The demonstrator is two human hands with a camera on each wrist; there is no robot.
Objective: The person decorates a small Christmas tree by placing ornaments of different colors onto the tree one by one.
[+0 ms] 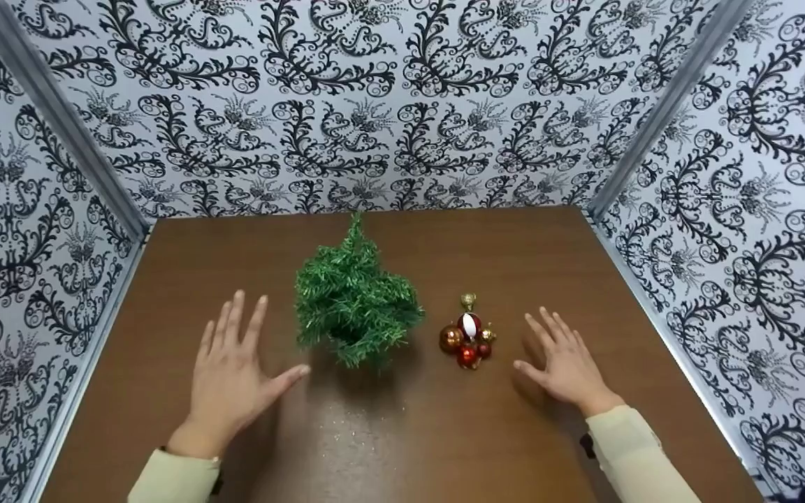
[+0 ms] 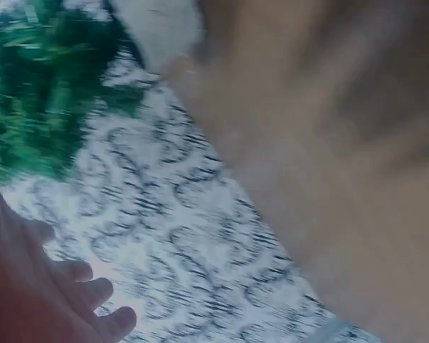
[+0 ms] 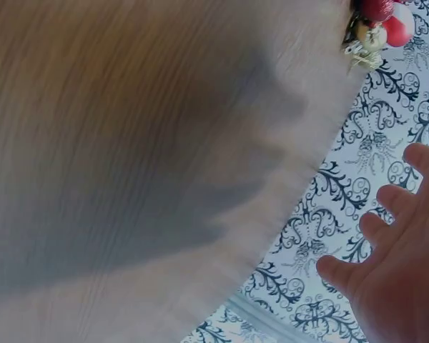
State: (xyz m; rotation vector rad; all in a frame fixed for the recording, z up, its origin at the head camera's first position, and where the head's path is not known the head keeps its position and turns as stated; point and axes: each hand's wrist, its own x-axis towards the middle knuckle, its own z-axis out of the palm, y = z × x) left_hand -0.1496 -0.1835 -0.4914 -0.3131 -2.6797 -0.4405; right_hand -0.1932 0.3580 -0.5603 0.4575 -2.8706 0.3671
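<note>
A small green tinsel Christmas tree (image 1: 353,300) stands upright on the brown table, left of the middle. To its right lies a cluster of bauble ornaments (image 1: 467,355) in red, copper, gold and red-and-white. My left hand (image 1: 231,381) is to the left of the tree, fingers spread and holding nothing, apart from the branches. My right hand (image 1: 570,367), also with spread fingers and nothing held, is to the right of the baubles without touching them. The left wrist view catches the tree (image 2: 43,86) blurred; the right wrist view catches some baubles (image 3: 377,28) at its top edge.
Patterned black-and-white walls (image 1: 346,133) enclose the back and both sides of the brown table (image 1: 479,426). Grey metal posts (image 1: 74,119) mark the corners. Tiny glittering specks (image 1: 346,440) lie on the tabletop in front of the tree.
</note>
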